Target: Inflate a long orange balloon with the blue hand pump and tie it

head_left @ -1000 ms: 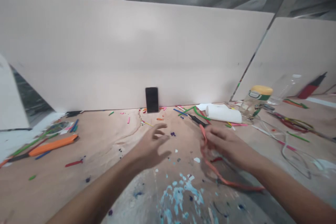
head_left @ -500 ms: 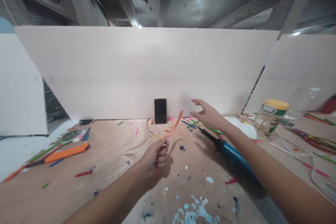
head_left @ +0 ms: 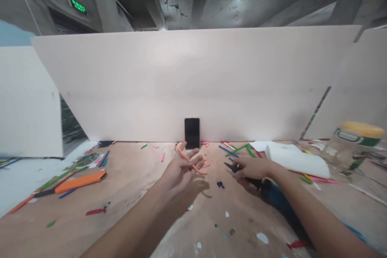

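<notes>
My left hand is turned palm up in the middle, with its fingers loosely spread. It holds a limp orange modelling balloon, which runs from near the thumb across the fingers and hangs past them. To the right, my right hand is closed around the black nozzle of a hand balloon pump lying on the table. The dark nozzle tip pokes out left of the fingers, and the right forearm hides much of the blue barrel.
A phone leans against the white partition. A paper roll and a yellow-lidded jar stand on the right. An orange-handled tool lies left. Balloon scraps are scattered over the wooden table.
My right hand has come down from the air onto the pump nozzle. My left hand has opened from a fist to palm up, the balloon still in it. The view has shifted slightly.
</notes>
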Motion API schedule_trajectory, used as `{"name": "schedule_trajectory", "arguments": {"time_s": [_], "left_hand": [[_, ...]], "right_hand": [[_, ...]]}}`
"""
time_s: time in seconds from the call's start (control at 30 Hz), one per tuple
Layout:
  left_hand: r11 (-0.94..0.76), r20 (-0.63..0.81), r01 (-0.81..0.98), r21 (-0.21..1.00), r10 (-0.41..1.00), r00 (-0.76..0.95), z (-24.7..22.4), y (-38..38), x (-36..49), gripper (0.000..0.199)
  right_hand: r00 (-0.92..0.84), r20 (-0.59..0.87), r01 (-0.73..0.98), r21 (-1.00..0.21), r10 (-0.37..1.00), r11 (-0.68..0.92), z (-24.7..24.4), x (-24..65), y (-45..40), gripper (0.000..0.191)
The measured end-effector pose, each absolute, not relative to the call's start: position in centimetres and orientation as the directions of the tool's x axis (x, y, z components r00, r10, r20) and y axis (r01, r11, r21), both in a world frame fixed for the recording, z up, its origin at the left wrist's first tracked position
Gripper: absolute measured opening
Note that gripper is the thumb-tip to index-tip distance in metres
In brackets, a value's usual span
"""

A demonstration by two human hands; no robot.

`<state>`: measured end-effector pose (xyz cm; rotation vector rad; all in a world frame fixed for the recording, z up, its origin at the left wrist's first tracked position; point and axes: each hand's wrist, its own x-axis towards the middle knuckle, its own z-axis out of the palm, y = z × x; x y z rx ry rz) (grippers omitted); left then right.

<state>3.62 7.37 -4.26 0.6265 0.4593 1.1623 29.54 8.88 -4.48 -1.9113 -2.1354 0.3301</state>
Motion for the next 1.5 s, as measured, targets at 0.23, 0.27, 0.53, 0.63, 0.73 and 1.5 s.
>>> {"name": "schedule_trajectory", "arguments": {"time_s": [0.23,0.27,0.53,0.63,0.73,1.5], "left_hand": [[0.1,0.002,-0.638,0.763,0.988,0.157,-5.1,7.7,3.7,0.066],[0.089,0.001,-0.642,0.762,0.99,0.139,-5.2,7.7,3.7,0.064],[0.04,0.039,-0.626,0.779,0.993,0.113,-5.4,7.4,4.2,0.065],[-0.021,0.075,-0.578,0.816,0.995,0.07,-5.5,7.7,3.9,0.062],[-0.063,0.113,-0.548,0.834,0.992,0.058,-5.5,7.9,3.5,0.058],[0.153,0.079,-0.402,0.903,0.859,0.506,-5.3,4.7,2.1,0.021]], "right_hand": [[-0.396,0.024,0.829,-0.421,0.918,0.368,-0.4,20.8,4.6,0.029],[-0.406,0.044,0.809,-0.448,0.913,0.381,-0.4,20.1,4.3,0.032],[-0.371,0.16,0.829,-0.388,0.915,0.404,-0.8,18.8,3.1,0.028],[-0.314,0.197,0.847,-0.384,0.929,0.368,-0.5,18.2,2.6,0.033],[-0.301,0.208,0.837,-0.409,0.931,0.362,-0.5,17.1,2.7,0.036],[-0.192,0.417,0.862,-0.361,0.889,0.356,0.2,16.8,1.3,0.01]]}}
